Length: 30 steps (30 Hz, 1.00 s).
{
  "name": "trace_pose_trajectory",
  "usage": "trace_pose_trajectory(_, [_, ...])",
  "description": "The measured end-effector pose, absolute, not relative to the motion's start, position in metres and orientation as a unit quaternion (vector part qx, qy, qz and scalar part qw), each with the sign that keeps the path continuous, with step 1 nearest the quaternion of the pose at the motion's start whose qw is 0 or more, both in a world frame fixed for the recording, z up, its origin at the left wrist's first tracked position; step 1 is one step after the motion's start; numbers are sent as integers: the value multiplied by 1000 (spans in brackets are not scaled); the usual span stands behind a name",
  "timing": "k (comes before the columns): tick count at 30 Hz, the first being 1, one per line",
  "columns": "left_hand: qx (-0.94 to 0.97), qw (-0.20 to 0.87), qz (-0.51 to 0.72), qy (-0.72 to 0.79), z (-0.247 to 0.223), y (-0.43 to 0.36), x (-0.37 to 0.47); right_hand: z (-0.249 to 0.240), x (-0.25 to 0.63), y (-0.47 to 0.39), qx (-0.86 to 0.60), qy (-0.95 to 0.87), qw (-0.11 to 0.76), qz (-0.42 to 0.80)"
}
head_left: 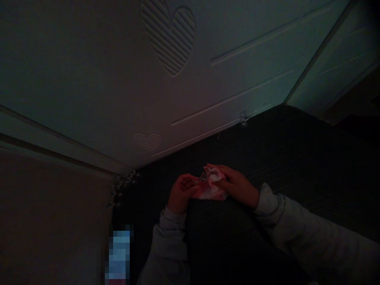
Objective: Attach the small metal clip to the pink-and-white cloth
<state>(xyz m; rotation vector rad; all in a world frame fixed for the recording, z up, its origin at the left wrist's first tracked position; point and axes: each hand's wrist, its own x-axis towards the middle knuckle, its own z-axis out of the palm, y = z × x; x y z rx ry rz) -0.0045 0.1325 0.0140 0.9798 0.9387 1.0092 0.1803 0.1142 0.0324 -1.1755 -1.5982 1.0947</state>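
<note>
In the dim light my right hand (234, 182) grips a crumpled pinkish-white cloth (216, 192), which could also be a wipe. My left hand (181, 192), its fingers curled, is closed beside it. A small clear, shiny piece (202, 177) lies between the two hands, with one end at my left fingertips and the other against the cloth. Its exact kind is too dark to make out. Part of the cloth stretches under it toward my left thumb.
A pale panel with embossed hearts (172, 43) rises behind a dark, finely ridged surface (267, 158). Several small clear round pieces (121, 186) are clustered at the left corner. Another clear piece (244, 120) lies by the panel's foot. A blurred bright patch (119, 255) shows at lower left.
</note>
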Motion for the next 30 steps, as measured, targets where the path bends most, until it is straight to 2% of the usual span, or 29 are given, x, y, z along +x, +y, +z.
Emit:
trace_pose_trajectory(7, [458,682,373,432,17,130,-7,32,178,114,-520,-594,422,447])
trace_pose_trajectory(11, [469,680,351,441,17,130,-8,32,179,116,-497,-593,416,478])
trace_pose_trajectory(19, [472,676,356,439,13,130,-9,30,182,119,-465,-606,398,509])
trace_pose_trajectory(30, [472,672,357,445,15,130,-9,31,183,119,-453,-641,389,482])
